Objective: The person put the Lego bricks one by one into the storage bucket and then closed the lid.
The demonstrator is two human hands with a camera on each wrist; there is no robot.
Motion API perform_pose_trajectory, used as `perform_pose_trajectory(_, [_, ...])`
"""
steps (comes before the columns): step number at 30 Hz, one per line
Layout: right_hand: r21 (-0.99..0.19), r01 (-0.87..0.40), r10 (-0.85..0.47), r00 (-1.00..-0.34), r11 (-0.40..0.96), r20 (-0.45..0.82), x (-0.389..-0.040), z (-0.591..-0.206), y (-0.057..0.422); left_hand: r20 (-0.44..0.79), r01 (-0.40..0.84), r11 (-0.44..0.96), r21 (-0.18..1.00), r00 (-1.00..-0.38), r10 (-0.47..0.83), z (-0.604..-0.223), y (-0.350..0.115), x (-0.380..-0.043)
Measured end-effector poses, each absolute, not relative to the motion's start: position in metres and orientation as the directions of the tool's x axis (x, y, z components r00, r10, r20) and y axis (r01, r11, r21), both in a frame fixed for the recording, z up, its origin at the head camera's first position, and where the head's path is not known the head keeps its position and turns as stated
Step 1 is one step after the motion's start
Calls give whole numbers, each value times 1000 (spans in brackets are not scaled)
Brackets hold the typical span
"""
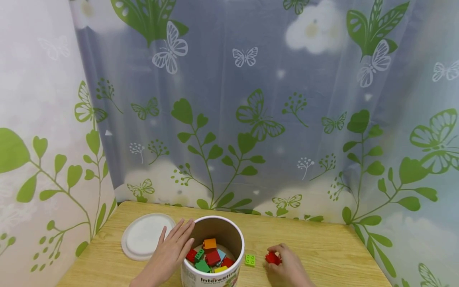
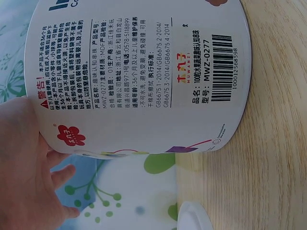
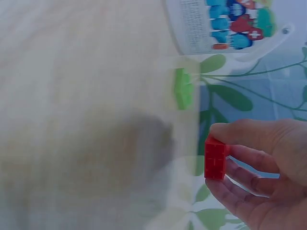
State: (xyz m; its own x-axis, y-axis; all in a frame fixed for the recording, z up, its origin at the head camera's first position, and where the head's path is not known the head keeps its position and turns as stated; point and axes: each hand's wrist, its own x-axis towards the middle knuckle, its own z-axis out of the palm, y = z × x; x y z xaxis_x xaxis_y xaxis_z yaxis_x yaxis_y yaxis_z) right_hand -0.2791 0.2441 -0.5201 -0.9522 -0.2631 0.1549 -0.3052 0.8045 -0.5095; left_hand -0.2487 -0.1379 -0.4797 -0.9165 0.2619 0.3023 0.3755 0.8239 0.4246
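Observation:
My right hand (image 1: 289,266) pinches a red toy brick (image 3: 215,159) between thumb and fingers, over the table on the right of the bucket. My left hand (image 1: 173,251) touches the left rim of a white cylindrical bucket (image 1: 241,243), its fingers extended. Inside the bucket lie several toy bricks, among them an orange brick (image 1: 209,243), a dark red brick (image 1: 213,258) and a green brick (image 1: 202,266). Between the bucket and my right hand, a lime green brick (image 1: 250,260) rests studs up on the table. Printed text and a barcode cover the bucket's side in the left wrist view.
A round white lid (image 1: 143,235) lies on the wooden table (image 1: 315,235), left of the bucket and behind my left hand. A curtain (image 1: 222,159) printed with leaves and butterflies hangs along the table's back edge and both sides.

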Motion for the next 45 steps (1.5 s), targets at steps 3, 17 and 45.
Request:
perform_pose_trajectory(3, [-498,-335,-264,-942,800,209,-281,-507,240,300,374,824,425,-917,261,-480,-138,-249])
perform_pose_trajectory(17, [-505,-377,-206,-909,776,362,-283,-463,215,320,378,830,410,-912,257,-480,-138,-249])
perform_pose_trajectory(45, [-450,-622,-385,-767,641,513,-295,-432,127,322,381,828,412,-911,259,-481,-138,-250])
